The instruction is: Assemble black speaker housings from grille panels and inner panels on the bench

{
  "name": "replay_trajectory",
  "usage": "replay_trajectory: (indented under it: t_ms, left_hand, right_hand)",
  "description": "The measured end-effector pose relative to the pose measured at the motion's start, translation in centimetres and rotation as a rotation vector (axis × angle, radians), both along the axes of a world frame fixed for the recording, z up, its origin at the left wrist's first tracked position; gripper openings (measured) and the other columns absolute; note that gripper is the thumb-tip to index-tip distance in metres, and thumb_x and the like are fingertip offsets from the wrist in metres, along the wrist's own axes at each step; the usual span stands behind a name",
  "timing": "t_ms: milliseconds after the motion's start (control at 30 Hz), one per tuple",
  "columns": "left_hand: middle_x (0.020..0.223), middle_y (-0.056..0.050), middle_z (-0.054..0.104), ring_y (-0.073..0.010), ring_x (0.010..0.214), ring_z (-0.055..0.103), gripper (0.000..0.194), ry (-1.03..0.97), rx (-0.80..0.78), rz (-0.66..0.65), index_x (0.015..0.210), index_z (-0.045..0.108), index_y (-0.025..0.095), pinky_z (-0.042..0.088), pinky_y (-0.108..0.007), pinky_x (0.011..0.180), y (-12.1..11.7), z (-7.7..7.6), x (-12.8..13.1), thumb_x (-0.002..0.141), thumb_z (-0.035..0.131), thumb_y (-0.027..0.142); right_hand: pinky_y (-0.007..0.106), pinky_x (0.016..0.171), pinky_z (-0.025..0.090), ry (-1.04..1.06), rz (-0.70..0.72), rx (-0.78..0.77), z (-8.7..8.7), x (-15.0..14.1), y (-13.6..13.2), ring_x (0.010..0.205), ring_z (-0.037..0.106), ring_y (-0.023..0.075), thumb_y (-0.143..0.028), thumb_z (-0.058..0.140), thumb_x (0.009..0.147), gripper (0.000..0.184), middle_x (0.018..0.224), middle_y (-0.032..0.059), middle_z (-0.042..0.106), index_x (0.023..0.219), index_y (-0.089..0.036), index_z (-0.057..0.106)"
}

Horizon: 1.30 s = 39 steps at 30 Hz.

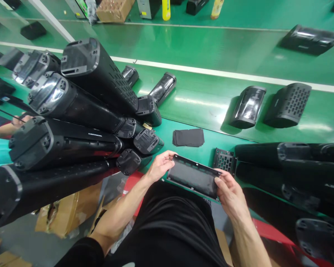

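Between left hand (161, 167) and right hand (231, 193), one frame (193, 177) (black plastic).

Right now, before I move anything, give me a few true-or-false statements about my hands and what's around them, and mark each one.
1. The left hand and right hand both hold a flat black framed panel. True.
2. The long perforated black housings stand upright. False: they lie stacked on their sides, on both sides of the hands.
3. A stack of black cloth lies on the green bench beyond the panel. True.
4. The perforated black grille sits left of the panel. False: it lies to the panel's right, beyond the right hand.
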<state>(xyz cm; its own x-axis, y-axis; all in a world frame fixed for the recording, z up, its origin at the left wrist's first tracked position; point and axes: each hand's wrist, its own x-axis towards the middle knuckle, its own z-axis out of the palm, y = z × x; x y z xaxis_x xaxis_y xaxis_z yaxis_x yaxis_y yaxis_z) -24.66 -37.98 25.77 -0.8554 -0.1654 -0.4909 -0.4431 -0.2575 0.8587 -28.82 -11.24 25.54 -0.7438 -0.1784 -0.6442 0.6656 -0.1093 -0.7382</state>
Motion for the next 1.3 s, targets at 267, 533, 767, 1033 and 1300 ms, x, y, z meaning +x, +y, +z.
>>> replay_trajectory:
  t_ms: [267, 533, 767, 1033, 1300]
  left_hand:
    - [0.084, 0.000, 0.061, -0.0101, 0.071, 0.048, 0.037, 0.013, 0.007, -0.003, 0.107, 0.070, 0.015, 0.037, -0.023, 0.067, 0.0, -0.7, 0.0, 0.073, 0.072, 0.031]
    - [0.087, -0.001, 0.062, -0.0111, 0.074, 0.050, 0.037, 0.016, -0.006, 0.002, 0.108, 0.071, 0.016, 0.039, -0.023, 0.069, 0.2, -0.9, -0.1, 0.074, 0.070, 0.031]
    - [0.100, -0.007, 0.069, -0.0187, 0.091, 0.060, 0.041, 0.137, 0.009, -0.025, 0.112, 0.072, 0.015, 0.047, -0.028, 0.082, 0.0, -1.1, -0.1, 0.075, 0.073, 0.033]
    - [0.113, -0.011, 0.071, -0.0227, 0.103, 0.064, 0.042, 0.167, -0.061, -0.058, 0.119, 0.071, 0.015, 0.050, -0.032, 0.092, -0.2, -0.6, -0.3, 0.082, 0.072, 0.035]
    - [0.111, -0.010, 0.071, -0.0216, 0.101, 0.063, 0.043, 0.207, -0.093, -0.042, 0.121, 0.072, 0.014, 0.049, -0.030, 0.090, -0.2, -0.8, -0.5, 0.085, 0.071, 0.038]
  right_hand:
    - [0.026, 0.061, 0.051, 0.011, -0.022, 0.031, -0.5, 0.0, 0.2, 0.065, 0.062, 0.0156, -0.048, 0.088, 0.071, 0.041, 0.083, -0.0006, 0.071, 0.100, -0.026, 0.070]
    - [0.028, 0.065, 0.053, 0.001, -0.033, 0.020, -0.2, -0.1, 0.0, 0.069, 0.064, 0.0175, -0.048, 0.088, 0.072, 0.039, 0.086, 0.0007, 0.072, 0.099, -0.026, 0.070]
    - [0.027, 0.059, 0.046, 0.042, -0.032, 0.079, -0.8, 0.0, 0.4, 0.061, 0.056, 0.0159, -0.053, 0.085, 0.075, 0.041, 0.074, -0.0017, 0.065, 0.102, -0.027, 0.070]
    - [0.025, 0.065, 0.048, 0.076, -0.075, 0.104, -0.6, -0.2, 0.2, 0.070, 0.059, 0.0149, -0.052, 0.085, 0.078, 0.042, 0.087, 0.0001, 0.069, 0.110, -0.026, 0.073]
    - [0.027, 0.072, 0.053, 0.118, -0.052, 0.107, -0.5, -0.3, 0.3, 0.078, 0.062, 0.0165, -0.047, 0.091, 0.070, 0.057, 0.096, 0.0009, 0.068, 0.120, -0.029, 0.071]
